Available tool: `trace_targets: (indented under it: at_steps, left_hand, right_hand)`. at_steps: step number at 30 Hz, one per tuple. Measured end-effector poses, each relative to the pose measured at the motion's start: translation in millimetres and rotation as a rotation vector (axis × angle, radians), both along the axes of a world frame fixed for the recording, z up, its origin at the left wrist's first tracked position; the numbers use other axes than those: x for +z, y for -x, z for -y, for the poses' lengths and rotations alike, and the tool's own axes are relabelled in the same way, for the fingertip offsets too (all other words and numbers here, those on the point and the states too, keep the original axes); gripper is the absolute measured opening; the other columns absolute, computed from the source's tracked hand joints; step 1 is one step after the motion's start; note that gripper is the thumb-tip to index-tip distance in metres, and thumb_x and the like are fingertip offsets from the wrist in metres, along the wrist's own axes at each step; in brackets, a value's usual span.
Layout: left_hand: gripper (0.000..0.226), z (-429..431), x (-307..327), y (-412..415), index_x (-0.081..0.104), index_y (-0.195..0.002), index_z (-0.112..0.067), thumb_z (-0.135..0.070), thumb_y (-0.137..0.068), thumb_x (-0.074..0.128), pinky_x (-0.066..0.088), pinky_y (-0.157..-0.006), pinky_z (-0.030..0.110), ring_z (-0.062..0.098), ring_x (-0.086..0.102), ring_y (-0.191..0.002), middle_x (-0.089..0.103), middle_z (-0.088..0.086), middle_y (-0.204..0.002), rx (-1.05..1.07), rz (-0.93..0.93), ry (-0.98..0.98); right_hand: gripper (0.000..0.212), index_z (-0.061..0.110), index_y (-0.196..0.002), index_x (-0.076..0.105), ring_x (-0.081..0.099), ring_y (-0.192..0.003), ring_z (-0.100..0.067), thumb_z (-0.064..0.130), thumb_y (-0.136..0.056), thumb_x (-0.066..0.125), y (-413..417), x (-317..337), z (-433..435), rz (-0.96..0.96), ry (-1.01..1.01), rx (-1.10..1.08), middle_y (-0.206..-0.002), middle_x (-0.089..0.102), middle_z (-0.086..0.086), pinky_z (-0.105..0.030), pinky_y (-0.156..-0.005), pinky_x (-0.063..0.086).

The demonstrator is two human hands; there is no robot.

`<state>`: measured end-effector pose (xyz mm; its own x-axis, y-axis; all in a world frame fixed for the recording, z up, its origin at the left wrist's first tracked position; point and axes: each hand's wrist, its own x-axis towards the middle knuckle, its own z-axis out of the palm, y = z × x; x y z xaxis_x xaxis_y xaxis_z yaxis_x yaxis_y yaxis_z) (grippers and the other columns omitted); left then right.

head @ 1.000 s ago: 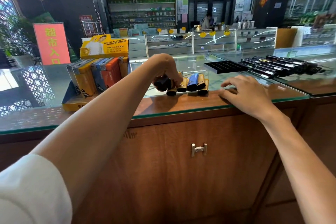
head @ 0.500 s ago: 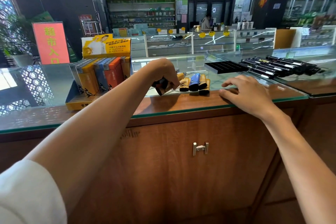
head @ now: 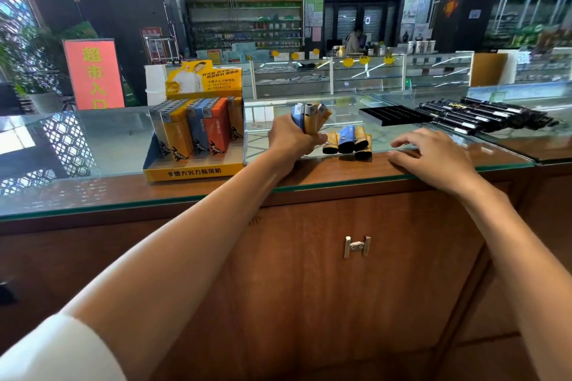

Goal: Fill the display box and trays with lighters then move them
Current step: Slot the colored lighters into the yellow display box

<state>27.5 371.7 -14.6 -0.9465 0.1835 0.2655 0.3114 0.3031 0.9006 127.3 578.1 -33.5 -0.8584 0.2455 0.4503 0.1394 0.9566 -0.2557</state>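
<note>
At centre frame our left hand grips a bunch of blue and orange plastic lighters upright, their lower halves hidden in our fist, count unclear; further right our right hand rests spread on the glass-topped counter, loose lighters lying between

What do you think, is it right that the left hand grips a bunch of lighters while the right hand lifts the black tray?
Not quite: the head view shows the left hand gripping the bunch of lighters, but the right hand rests on the counter, apart from the black tray.
</note>
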Motion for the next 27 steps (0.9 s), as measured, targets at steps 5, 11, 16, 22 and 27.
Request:
trace_targets:
  at_steps: [5, 11, 16, 22, 27]
  left_hand:
    - [0.011, 14.2, 2.6, -13.9, 0.061, -0.077, -0.003, -0.005, -0.082, 0.071, 0.046, -0.058, 0.023, 0.022, 0.060, -0.064, 0.065, 0.014, -0.070, -0.210, 0.065, -0.184]
    - [0.013, 64.9, 16.3, -32.6, 0.066, -0.085, 0.008, -0.003, -0.081, 0.069, 0.058, -0.066, 0.026, 0.015, 0.069, -0.064, 0.069, 0.009, -0.068, -0.447, 0.107, -0.390]
    - [0.004, 102.1, 13.4, -44.0, 0.068, -0.085, -0.001, -0.004, -0.082, 0.070, 0.054, -0.063, 0.024, 0.019, 0.070, -0.068, 0.071, 0.006, -0.071, -0.491, 0.038, -0.297]
    - [0.010, 147.5, 12.3, -43.1, 0.068, -0.095, -0.007, -0.011, -0.087, 0.064, 0.059, -0.066, 0.033, 0.026, 0.073, -0.080, 0.074, 0.012, -0.087, -0.485, 0.087, -0.347]
    - [0.004, 184.4, 10.4, -37.2, 0.066, -0.085, -0.007, -0.009, -0.082, 0.069, 0.058, -0.060, 0.027, 0.023, 0.072, -0.075, 0.074, 0.012, -0.080, -0.306, 0.089, -0.491]
  right_hand:
    - [0.031, 0.019, -0.109, 0.064, 0.052, -0.110, -0.024, 0.039, -0.085, 0.062, -4.4, 2.3, 2.7, -0.035, 0.085, 0.044, -0.119, 0.059, -0.006, -0.035, -0.087, 0.042]
    - [0.014, 0.015, -0.101, 0.067, 0.058, -0.080, -0.006, 0.019, -0.089, 0.060, -10.5, 25.3, 66.4, -0.385, 0.267, 0.287, -0.092, 0.066, 0.002, -0.010, -0.066, 0.041]
    - [0.019, 0.013, -0.093, 0.068, 0.057, -0.064, 0.004, 0.029, -0.088, 0.060, 3.5, 43.9, 155.9, -0.319, 0.542, 0.642, -0.075, 0.065, 0.009, -0.010, -0.061, 0.042]
    - [0.011, 0.006, -0.086, 0.067, 0.055, -0.063, -0.008, 0.012, -0.089, 0.059, 26.9, 44.8, 196.0, -0.226, 0.852, 0.786, -0.068, 0.064, 0.003, -0.019, -0.059, 0.042]
    - [0.011, 0.004, -0.093, 0.066, 0.060, -0.078, -0.018, 0.009, -0.089, 0.057, 43.1, 46.1, 200.6, -0.214, 1.122, 0.752, -0.086, 0.066, -0.010, -0.024, -0.070, 0.050]
